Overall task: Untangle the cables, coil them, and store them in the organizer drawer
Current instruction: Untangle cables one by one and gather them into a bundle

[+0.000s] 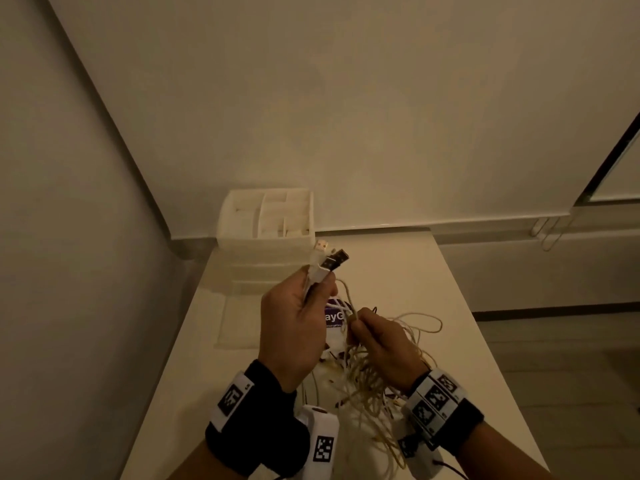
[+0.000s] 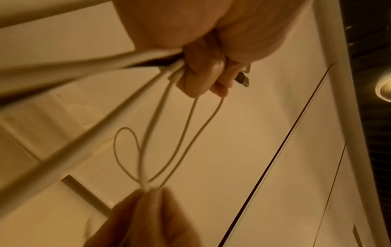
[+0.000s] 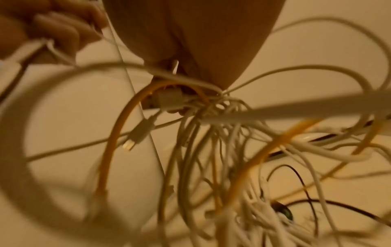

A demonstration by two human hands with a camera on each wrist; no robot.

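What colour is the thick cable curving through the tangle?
Yellow-orange cable, clearest in the right wrist view.

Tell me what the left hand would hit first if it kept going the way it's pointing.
Probably the organizer. The left hand points away from the person with USB plugs sticking out ahead, and the organizer stands just beyond them on the table. Depth is unclear from these views.

Two hands; three USB plugs (image 1: 330,258) stick up from the left one. One white organizer (image 1: 266,218) far left on one table (image 1: 433,271). One cable tangle (image 1: 374,368) near (strands too knotted to count).
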